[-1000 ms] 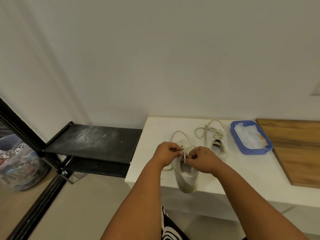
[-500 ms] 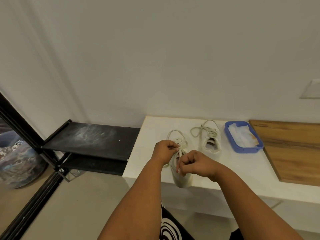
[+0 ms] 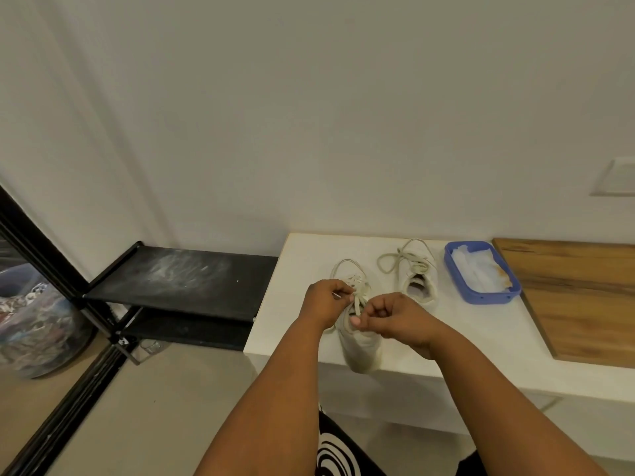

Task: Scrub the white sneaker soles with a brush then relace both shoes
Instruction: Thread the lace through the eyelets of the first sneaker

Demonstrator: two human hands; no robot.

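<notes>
Two white sneakers stand on a white counter (image 3: 295, 304). The near sneaker (image 3: 360, 348) has its heel at the counter's front edge, and its white lace (image 3: 359, 298) crosses over the tongue. My left hand (image 3: 324, 302) pinches one lace end at the shoe's left side. My right hand (image 3: 388, 317) pinches the other end just above the shoe's opening. The far sneaker (image 3: 421, 280) sits behind to the right, with a loose lace looped over it. No brush shows.
A blue tray (image 3: 481, 297) holding white cloth or paper sits right of the far sneaker. A wooden board (image 3: 577, 297) lies at the right. A black two-tier rack (image 3: 178, 280) stands left of the counter. A patterned bag (image 3: 34, 324) shows at far left.
My right hand has drawn back toward me along the near sneaker, pulling its lace end. My left hand stays at the shoe's left side. The camera view shifted slightly.
</notes>
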